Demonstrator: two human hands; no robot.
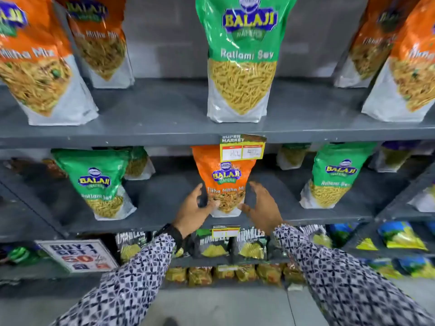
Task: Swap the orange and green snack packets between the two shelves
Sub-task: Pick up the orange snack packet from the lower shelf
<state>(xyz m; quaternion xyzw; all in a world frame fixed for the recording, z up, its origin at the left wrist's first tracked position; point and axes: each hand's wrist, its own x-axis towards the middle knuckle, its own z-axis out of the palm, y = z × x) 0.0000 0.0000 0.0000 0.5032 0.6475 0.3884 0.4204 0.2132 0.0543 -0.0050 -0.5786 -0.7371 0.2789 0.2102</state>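
Note:
An orange snack packet (223, 175) stands upright in the middle of the lower shelf (162, 220), between green packets at left (98, 182) and right (334, 175). My left hand (193, 210) and my right hand (263, 208) flank its lower part with fingers spread. Both thumbs touch its lower front corners, and a dark gap shows between the fingers and the packet's sides. On the upper shelf (153, 128) a green snack packet (242, 67) stands in the middle, with orange packets at left (35, 67) and right (409, 74).
A yellow price tag (242, 148) hangs from the upper shelf's edge over the orange packet's top. Below are shelves of black and yellow packets (249, 245), blue packets (400, 236) and a "Buy 1 Get 1" sign (77, 255). Grey floor lies at the bottom.

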